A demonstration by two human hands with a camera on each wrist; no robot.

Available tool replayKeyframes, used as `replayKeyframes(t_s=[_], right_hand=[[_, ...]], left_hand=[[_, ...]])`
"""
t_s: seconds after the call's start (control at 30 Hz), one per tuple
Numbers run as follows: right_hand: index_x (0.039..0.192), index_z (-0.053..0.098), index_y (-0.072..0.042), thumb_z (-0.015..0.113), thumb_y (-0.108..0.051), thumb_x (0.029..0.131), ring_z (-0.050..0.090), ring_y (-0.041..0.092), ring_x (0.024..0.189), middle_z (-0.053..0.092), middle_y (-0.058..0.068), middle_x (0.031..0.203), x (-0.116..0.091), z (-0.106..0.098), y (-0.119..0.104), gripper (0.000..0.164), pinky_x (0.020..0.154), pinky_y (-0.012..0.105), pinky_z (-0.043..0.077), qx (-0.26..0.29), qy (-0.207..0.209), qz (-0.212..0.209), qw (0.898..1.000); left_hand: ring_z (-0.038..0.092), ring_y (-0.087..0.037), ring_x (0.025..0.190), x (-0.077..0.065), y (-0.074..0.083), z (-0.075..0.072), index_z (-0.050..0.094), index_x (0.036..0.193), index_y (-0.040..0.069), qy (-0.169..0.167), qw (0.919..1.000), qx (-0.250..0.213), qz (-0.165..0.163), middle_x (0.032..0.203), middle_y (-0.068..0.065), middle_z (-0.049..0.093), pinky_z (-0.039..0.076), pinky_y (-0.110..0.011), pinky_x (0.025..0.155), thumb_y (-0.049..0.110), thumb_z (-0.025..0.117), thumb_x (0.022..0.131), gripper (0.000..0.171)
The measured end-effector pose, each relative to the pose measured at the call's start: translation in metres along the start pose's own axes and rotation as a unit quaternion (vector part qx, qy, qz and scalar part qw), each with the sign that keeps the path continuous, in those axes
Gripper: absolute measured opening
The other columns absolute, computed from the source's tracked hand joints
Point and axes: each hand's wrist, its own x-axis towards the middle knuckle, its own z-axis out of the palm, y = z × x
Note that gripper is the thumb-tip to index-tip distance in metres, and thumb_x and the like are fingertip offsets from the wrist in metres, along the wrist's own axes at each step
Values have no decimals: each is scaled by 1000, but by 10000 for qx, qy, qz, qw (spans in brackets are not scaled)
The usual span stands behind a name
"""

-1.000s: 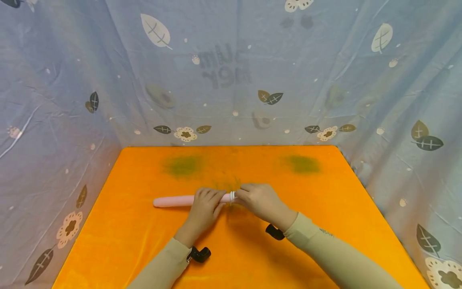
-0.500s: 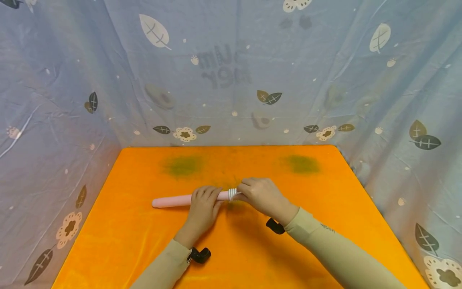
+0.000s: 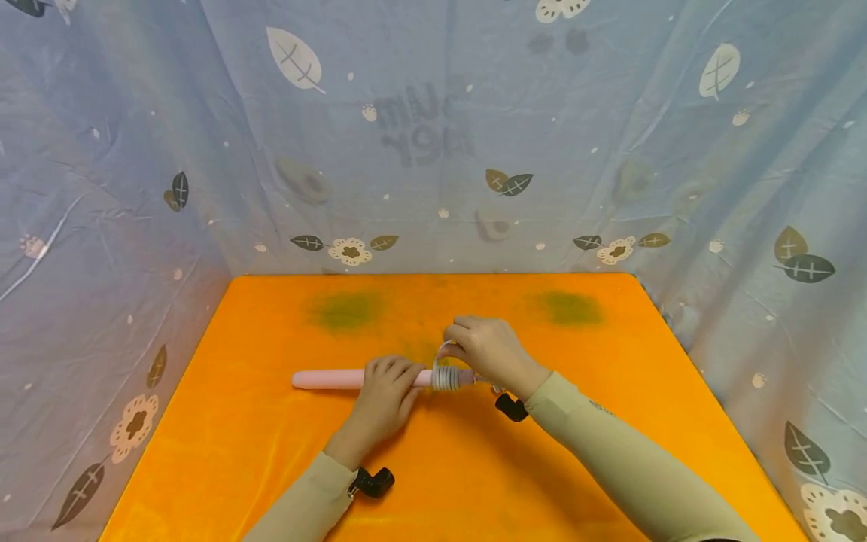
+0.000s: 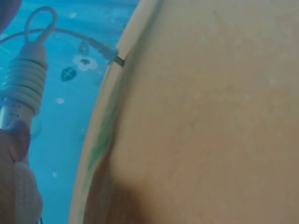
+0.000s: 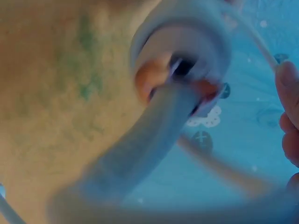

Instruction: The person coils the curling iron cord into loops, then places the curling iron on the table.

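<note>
A slim pink wand-shaped appliance lies level just above or on the orange surface; I cannot tell which. My left hand grips it round the middle. Several turns of white cord are wound round it just right of that hand. My right hand pinches a length of the cord, held up in a loop above the coil. In the left wrist view the cord makes a small loop at the wand's end, and a plug hangs near the table edge. Close up in the right wrist view is the wand's blurred cord end.
The orange-covered table has two green smudges, one being the left patch. A pale blue patterned curtain encloses the back and sides. Black wrist-worn cameras hang below each wrist, such as the left camera.
The white coil round the wand has grown from a couple of turns to several. My right hand has risen slightly, drawing the cord upward. My left hand stays nearly in place.
</note>
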Motion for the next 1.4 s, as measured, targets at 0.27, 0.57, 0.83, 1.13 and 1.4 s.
replayKeyframes(t_s=[0.27,0.57,0.83,1.13,1.4], right_hand=[[91,69,-17,74,-32,85,63,8,78,64,-8,87,-2,6,23,18,69,27,51,947,-566,1550,9817],[94,70,-21,69,-34,89,61,9,79,64,-11,91,-4,7,33,13,72,31,51,1629,-747,2139,9603],[94,73,-15,65,-32,92,57,8,69,67,-8,87,-15,32,36,19,65,28,50,2206,-1273,2601,9314],[86,66,-13,68,-8,89,51,9,65,61,-7,76,-38,49,26,6,62,27,46,2253,-1115,2309,9399],[85,66,-16,59,-28,97,42,4,56,49,-13,65,-59,68,7,19,55,25,41,1742,-1396,2055,9529]], left_hand=[[52,-28,106,-3,0,0,67,117,9,30,9999,-129,78,110,-4,62,33,-48,90,25,65,93,29],[53,-28,107,-1,-1,-8,67,119,8,269,9987,-395,150,111,-4,63,34,-48,90,23,67,91,32],[52,-27,108,3,3,-19,65,122,8,501,9953,-819,155,113,-2,63,32,-48,88,26,63,94,33],[52,-28,107,11,3,-23,66,120,7,927,9910,-928,-271,112,-4,63,29,-48,86,16,74,83,39],[51,-31,108,19,0,-23,67,118,6,1167,9860,-908,-765,111,-7,64,30,-52,89,17,74,86,35]])
